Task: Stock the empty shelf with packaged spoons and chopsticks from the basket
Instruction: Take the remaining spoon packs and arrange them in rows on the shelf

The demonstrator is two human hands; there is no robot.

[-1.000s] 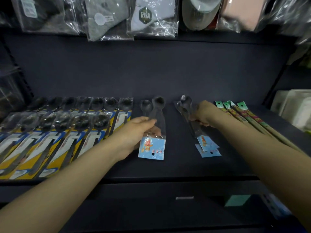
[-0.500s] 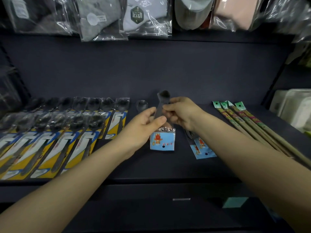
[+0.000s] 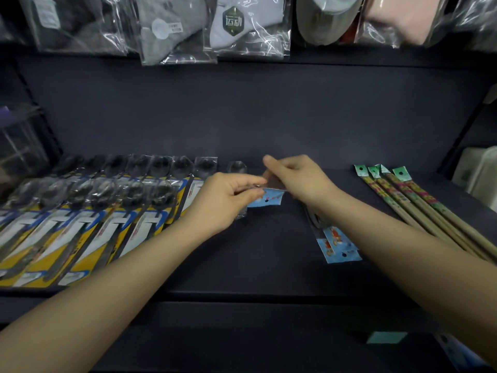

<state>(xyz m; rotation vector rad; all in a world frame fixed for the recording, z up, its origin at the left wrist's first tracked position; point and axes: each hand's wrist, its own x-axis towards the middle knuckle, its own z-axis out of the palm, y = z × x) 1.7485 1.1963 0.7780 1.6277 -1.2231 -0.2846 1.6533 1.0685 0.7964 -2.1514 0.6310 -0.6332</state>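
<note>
Both hands pinch one blue-card spoon pack mid-shelf.
Left hand and right hand, fingers curled, grip the pack above the shelf middle. Yellow spoon packs fill the left end; two blue packs under the right forearm; chopsticks at the right end.

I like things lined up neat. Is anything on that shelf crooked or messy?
Mostly neat. The blue-card spoon packs under the right forearm lie slanted and overlapping, unlike the tidy yellow-card spoon rows at left. The chopsticks fan out slightly. Both hands are handling another blue-card pack, so it isn't placed yet.
</note>
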